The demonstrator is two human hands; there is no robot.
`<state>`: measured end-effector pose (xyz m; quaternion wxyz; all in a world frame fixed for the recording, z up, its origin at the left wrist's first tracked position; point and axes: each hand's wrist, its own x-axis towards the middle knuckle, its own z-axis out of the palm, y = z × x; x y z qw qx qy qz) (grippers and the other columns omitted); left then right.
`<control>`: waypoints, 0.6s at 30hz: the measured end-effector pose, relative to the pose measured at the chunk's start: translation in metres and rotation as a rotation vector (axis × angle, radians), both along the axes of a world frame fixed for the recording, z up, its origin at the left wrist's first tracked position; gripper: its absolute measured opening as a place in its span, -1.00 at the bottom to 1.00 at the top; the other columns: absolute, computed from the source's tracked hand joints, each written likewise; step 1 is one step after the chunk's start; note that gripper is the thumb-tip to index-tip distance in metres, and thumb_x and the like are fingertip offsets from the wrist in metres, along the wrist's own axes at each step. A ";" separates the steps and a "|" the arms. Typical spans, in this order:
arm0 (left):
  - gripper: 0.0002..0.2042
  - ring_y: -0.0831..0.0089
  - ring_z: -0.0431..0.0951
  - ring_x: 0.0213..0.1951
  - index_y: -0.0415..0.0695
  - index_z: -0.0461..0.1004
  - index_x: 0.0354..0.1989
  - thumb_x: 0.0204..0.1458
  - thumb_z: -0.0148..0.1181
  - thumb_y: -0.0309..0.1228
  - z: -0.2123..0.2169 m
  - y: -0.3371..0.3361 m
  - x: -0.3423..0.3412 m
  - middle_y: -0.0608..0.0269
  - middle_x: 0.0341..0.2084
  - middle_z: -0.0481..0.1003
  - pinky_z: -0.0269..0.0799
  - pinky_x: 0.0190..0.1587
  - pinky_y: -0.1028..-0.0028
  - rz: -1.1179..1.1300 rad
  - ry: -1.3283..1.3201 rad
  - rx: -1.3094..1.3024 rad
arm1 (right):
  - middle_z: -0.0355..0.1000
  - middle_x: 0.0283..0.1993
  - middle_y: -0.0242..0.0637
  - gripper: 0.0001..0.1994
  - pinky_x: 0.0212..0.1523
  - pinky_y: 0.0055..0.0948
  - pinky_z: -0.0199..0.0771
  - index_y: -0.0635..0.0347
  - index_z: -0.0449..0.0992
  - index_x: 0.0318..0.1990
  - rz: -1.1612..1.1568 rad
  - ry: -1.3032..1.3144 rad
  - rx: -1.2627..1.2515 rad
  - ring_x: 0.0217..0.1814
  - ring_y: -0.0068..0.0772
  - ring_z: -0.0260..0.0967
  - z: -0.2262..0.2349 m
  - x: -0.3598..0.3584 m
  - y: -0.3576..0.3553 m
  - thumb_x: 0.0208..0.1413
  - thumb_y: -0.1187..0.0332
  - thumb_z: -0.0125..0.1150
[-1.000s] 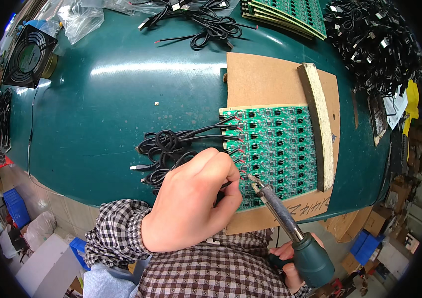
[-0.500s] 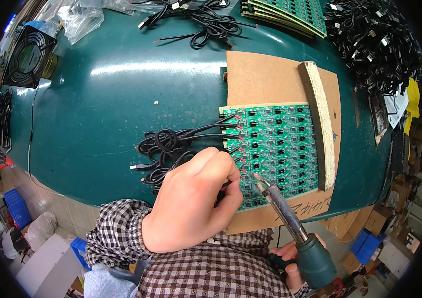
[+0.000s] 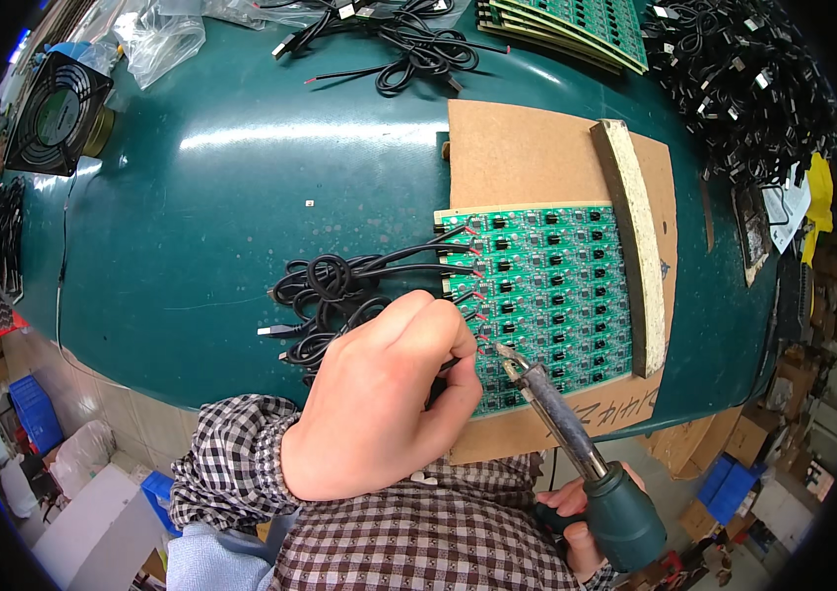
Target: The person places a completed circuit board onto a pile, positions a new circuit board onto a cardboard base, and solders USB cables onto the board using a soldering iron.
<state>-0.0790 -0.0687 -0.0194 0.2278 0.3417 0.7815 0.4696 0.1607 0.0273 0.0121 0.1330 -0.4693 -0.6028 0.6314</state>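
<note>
1. On a dark green desk (image 3: 241,197), a green circuit board (image 3: 556,286) lay on a brown cardboard sheet (image 3: 527,158), with a pale strip (image 3: 630,246) resting along the board's right edge.
2. Left hand (image 3: 379,394) rested at the board's lower left edge, fingers (image 3: 438,330) curled and pressed together, apparently pinching a thin black cable against the board; the grip itself was hidden.
3. Right hand (image 3: 576,517), at the lower edge of the view, was closed around the green handle of a soldering iron (image 3: 576,443); its tip touched the board just beside the left fingers.
4. Black cables (image 3: 339,291) ran from the board's left edge into a loose coil on the desk.
5. Risks, as a judgement: the hot tip sat very near the fingertips, so a slip could burn them; lingering could bridge neighbouring pads or scorch the cable's sleeve; a tug on the coil could shift the wire mid-joint.
6. Farther off lay more boards (image 3: 576,25), cable heaps (image 3: 743,89) and a fan (image 3: 54,113).
</note>
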 end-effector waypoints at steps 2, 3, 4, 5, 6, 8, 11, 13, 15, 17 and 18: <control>-0.88 0.57 0.30 -0.60 -0.19 0.45 -0.49 -0.16 0.26 -0.65 0.000 0.000 0.000 0.33 -0.61 0.31 0.24 -0.59 0.57 -0.001 -0.002 -0.004 | 0.35 -0.52 -0.17 -0.30 -0.33 -0.20 0.68 0.41 0.25 -0.24 0.011 -0.011 -0.006 -0.46 -0.30 0.43 -0.001 0.003 0.002 -0.17 -0.06 0.52; -0.88 0.57 0.30 -0.60 -0.19 0.45 -0.49 -0.16 0.26 -0.65 0.000 0.000 0.000 0.33 -0.61 0.31 0.25 -0.59 0.57 -0.001 -0.004 -0.006 | 0.35 -0.52 -0.17 -0.30 -0.33 -0.20 0.67 0.39 0.26 -0.27 0.021 -0.022 -0.012 -0.46 -0.30 0.43 -0.002 0.003 0.002 -0.17 -0.07 0.52; -0.88 0.57 0.30 -0.60 -0.19 0.45 -0.48 -0.16 0.26 -0.65 0.000 0.000 0.000 0.33 -0.61 0.32 0.25 -0.59 0.57 -0.001 -0.005 -0.007 | 0.35 -0.52 -0.17 -0.30 -0.33 -0.20 0.67 0.39 0.26 -0.27 0.020 -0.023 -0.012 -0.46 -0.30 0.43 -0.002 0.002 0.002 -0.17 -0.07 0.52; -0.88 0.57 0.30 -0.60 -0.19 0.45 -0.48 -0.16 0.26 -0.65 0.000 0.000 0.000 0.33 -0.61 0.32 0.25 -0.59 0.57 -0.001 -0.006 -0.007 | 0.35 -0.52 -0.17 -0.31 -0.32 -0.20 0.67 0.39 0.26 -0.28 0.015 -0.018 -0.010 -0.46 -0.30 0.43 -0.001 0.001 0.001 -0.17 -0.07 0.52; -0.88 0.57 0.31 -0.60 -0.19 0.45 -0.48 -0.16 0.26 -0.65 0.000 0.000 0.000 0.33 -0.61 0.32 0.26 -0.59 0.58 0.000 -0.009 -0.004 | 0.36 -0.52 -0.16 -0.31 -0.31 -0.20 0.67 0.39 0.27 -0.29 0.011 -0.015 -0.007 -0.46 -0.31 0.43 -0.001 0.000 0.001 -0.17 -0.07 0.52; -0.88 0.57 0.31 -0.60 -0.19 0.45 -0.48 -0.16 0.26 -0.65 -0.001 0.000 0.000 0.32 -0.61 0.32 0.26 -0.59 0.58 0.002 -0.012 -0.001 | 0.35 -0.51 -0.17 -0.31 -0.30 -0.20 0.67 0.39 0.26 -0.27 0.030 -0.031 -0.017 -0.45 -0.31 0.43 -0.001 0.002 0.003 -0.17 -0.06 0.52; -0.88 0.56 0.31 -0.59 -0.19 0.45 -0.48 -0.16 0.26 -0.65 -0.002 0.000 0.000 0.32 -0.61 0.32 0.26 -0.59 0.58 -0.004 0.009 0.008 | 0.35 -0.50 -0.19 -0.29 -0.30 -0.18 0.68 0.40 0.24 -0.22 0.002 -0.023 -0.011 -0.44 -0.31 0.43 0.001 0.000 -0.002 -0.17 -0.05 0.52; -0.88 0.55 0.32 -0.59 -0.19 0.45 -0.49 -0.16 0.26 -0.65 -0.002 0.000 0.000 0.32 -0.61 0.32 0.26 -0.58 0.57 -0.001 0.004 0.008 | 0.34 -0.49 -0.19 -0.28 -0.30 -0.17 0.68 0.41 0.23 -0.19 -0.041 0.002 0.005 -0.43 -0.30 0.42 0.000 0.001 -0.003 -0.17 -0.05 0.53; -0.88 0.55 0.32 -0.59 -0.19 0.45 -0.49 -0.17 0.26 -0.65 -0.002 0.000 0.000 0.32 -0.61 0.32 0.25 -0.58 0.57 -0.001 0.005 0.004 | 0.34 -0.48 -0.20 -0.25 -0.31 -0.16 0.68 0.42 0.19 -0.11 -0.029 0.016 -0.015 -0.42 -0.29 0.42 -0.004 0.008 -0.002 -0.15 -0.03 0.52; -0.88 0.55 0.32 -0.59 -0.18 0.45 -0.49 -0.17 0.26 -0.65 -0.002 0.000 0.000 0.32 -0.61 0.33 0.25 -0.58 0.57 -0.002 0.006 0.001 | 0.34 -0.47 -0.19 -0.26 -0.30 -0.16 0.68 0.43 0.20 -0.10 -0.023 0.029 -0.009 -0.42 -0.29 0.42 -0.003 0.009 -0.001 -0.12 -0.01 0.50; -0.88 0.55 0.32 -0.59 -0.18 0.45 -0.49 -0.17 0.26 -0.65 -0.002 0.000 0.000 0.32 -0.61 0.33 0.25 -0.58 0.56 0.000 0.008 0.003 | 0.34 -0.45 -0.17 -0.28 -0.30 -0.16 0.68 0.43 0.20 -0.08 -0.017 0.041 -0.004 -0.42 -0.29 0.42 -0.003 0.008 -0.002 -0.09 0.02 0.49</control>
